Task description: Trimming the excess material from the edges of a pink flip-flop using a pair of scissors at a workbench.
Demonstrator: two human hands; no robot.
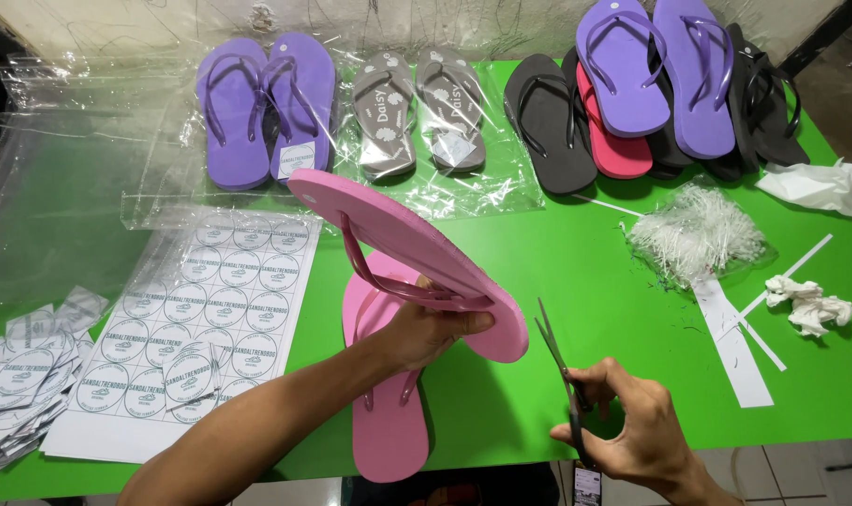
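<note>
A pink flip-flop is held tilted above the green surface, gripped at its strap by the closed left hand, while its mate, a second pink flip-flop, lies flat on the surface directly beneath. A pair of scissors is gripped in the closed right hand, blades pointing up towards the heel end of the raised sandal but not touching it. Judging from the layout, some pairs are already finished: a purple pair and a grey pair are seen lying on or in clear plastic bags at the back, with round labels showing on two of them, whereas the pink pair is neither labelled nor bagged. A stack of loose sandals in black, red and purple is seen at the back right, apparently unpacked. A sheet of round stickers and a pile of cut stickers lie to the left. A heap of white plastic ties, paper strips and crumpled paper are scattered on the right, near the scissors hand but clear of it.
</note>
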